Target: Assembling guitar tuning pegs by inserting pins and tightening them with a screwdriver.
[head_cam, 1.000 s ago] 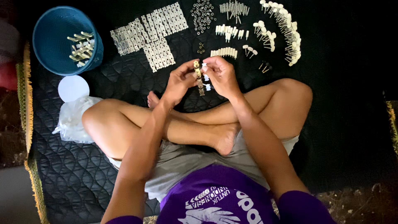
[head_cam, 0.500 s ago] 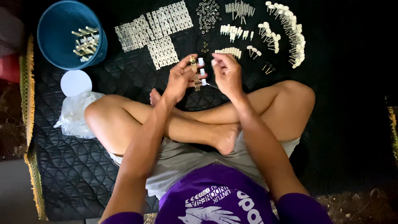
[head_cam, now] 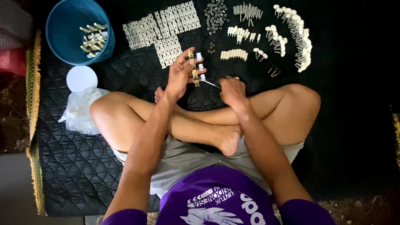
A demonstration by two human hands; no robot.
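Blue bucket (head_cam: 62, 46) holds what look like brass-and-white assembled strips (head_cam: 92, 36).

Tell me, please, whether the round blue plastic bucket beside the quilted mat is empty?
Not empty: the round blue plastic bucket stands upright and open-topped, with a small heap of cream and brass pieces lying at its bottom.

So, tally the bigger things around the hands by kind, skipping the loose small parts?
Blue bucket: 1
White round lid: 1
Clear plastic bag: 1
Brass strip with white knobs, in the left hand: 1
Thin tool, in the right hand: 1
Total: 5
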